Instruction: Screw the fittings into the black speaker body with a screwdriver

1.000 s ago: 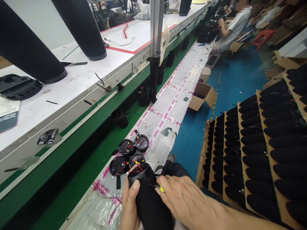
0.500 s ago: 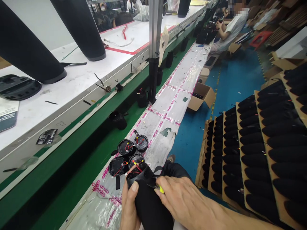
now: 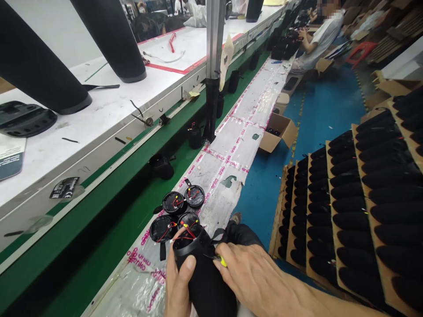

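A black fabric-covered cylinder (image 3: 211,281) tilts toward the camera's lower edge, its open end up, with red wires and small yellow and white connectors at the opening. Wrapped round its left side is my left hand (image 3: 178,281), thumb on the front near the rim. My right hand (image 3: 244,268) is closed on a small tool with a yellow-green handle (image 3: 222,260); its dark tip touches the cylinder just below the rim. A black strap loop (image 3: 218,235) sticks out from the rim. Several similar cylinders (image 3: 173,202) stand upright just beyond, wires showing on top.
The taped work ledge (image 3: 228,154) runs forward beside a green conveyor (image 3: 132,193) carrying black cylinders. A metal post (image 3: 215,53) rises between ledge and white bench (image 3: 109,105). At right are racks of black cylinders (image 3: 350,220) and a cardboard box (image 3: 277,136). A person (image 3: 317,42) sits far ahead.
My left thumb has shifted slightly right and down on the cylinder. The cylinder's opening now faces the camera a little more, and its wires have moved.
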### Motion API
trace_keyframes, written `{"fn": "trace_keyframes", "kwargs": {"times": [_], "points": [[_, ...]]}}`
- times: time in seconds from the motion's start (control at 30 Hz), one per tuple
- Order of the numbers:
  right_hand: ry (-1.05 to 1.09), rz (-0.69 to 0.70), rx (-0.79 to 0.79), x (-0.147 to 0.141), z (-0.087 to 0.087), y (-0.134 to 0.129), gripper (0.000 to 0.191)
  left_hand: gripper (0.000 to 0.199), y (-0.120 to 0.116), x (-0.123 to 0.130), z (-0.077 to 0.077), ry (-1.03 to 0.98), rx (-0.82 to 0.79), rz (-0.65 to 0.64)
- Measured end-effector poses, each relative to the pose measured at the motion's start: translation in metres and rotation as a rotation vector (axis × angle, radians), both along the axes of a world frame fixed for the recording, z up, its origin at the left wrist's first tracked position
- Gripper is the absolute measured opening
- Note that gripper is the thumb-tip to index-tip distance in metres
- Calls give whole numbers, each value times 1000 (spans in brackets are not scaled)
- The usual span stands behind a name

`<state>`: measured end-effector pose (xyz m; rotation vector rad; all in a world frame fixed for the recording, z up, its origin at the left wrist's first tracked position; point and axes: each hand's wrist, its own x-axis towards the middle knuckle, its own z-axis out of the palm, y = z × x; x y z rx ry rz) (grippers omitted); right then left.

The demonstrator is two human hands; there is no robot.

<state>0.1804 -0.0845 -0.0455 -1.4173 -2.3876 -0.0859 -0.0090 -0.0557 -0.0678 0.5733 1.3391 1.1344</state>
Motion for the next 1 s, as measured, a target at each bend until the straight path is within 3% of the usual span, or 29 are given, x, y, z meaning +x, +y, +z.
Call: {"fn": "trace_keyframes", "kwargs": {"times": [0.1, 0.23, 0.43, 0.63, 0.73, 0.83, 1.0], "points": [[-123, 5, 48, 0, 10, 2, 44, 86, 1, -5, 6, 170, 62, -86], [-122, 7, 126, -4, 22, 5, 35, 87, 6, -7, 14, 288, 102, -133], [40, -242, 183, -23, 9, 3, 24, 86, 8, -5, 22, 359, 133, -141], [62, -232, 243, -28, 8, 3, 23, 82, 12, -11, 25, 418, 171, -168], [20, -152, 130, -24, 18, 10, 26, 83, 13, -12, 24, 480, 168, -169], [-45, -48, 90, -21, 25, 17, 26, 85, 13, -9, 23, 404, 102, -116], [-114, -33, 97, -15, 28, 16, 30, 88, 6, -2, 20, 338, 88, -18]]}}
